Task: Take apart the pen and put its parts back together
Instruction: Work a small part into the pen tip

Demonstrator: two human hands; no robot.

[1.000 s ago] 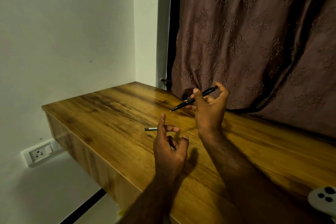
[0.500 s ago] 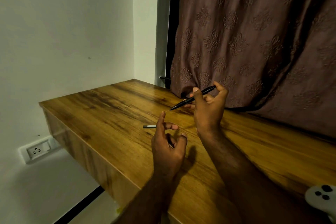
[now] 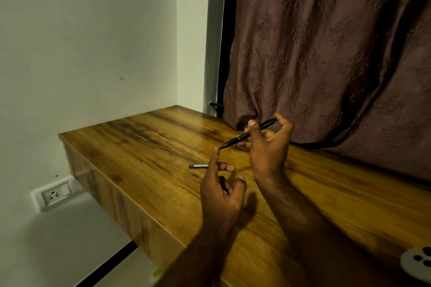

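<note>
My right hand holds a slim black pen above the wooden desk, pinched between thumb and fingers, its tip pointing down to the left. My left hand hovers just below and left of the pen tip, fingers loosely spread, the index fingertip close under the tip; it holds nothing that I can see. A short grey pen part lies flat on the desk, partly hidden behind my left fingers.
A brown patterned curtain hangs along the desk's far edge. A white wall bounds the left side, with a socket below desk level. A white object with dark spots sits at the desk's near right corner.
The left hand's index finger has risen closer to the pen tip. The right hand and pen have hardly moved.
</note>
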